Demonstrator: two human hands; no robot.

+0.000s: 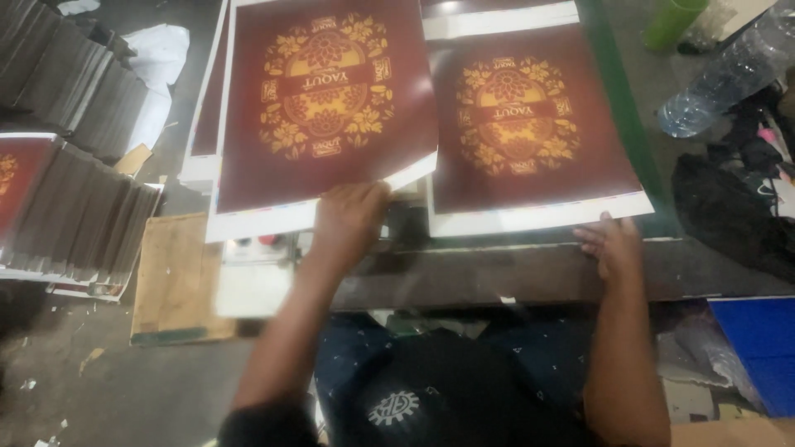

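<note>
My left hand grips the near edge of a large dark red printed sheet with a gold ornamental oval; the sheet is lifted and tilted over a stack at the left. A second sheet of the same kind lies flat to the right on the work surface. My right hand rests with fingers spread at that sheet's near right corner, on its white margin.
Fanned stacks of grey boards lie at the left, more behind them. A wooden board sits beside them. At the right are a clear plastic bottle, a green cup, dark cloth and a blue box.
</note>
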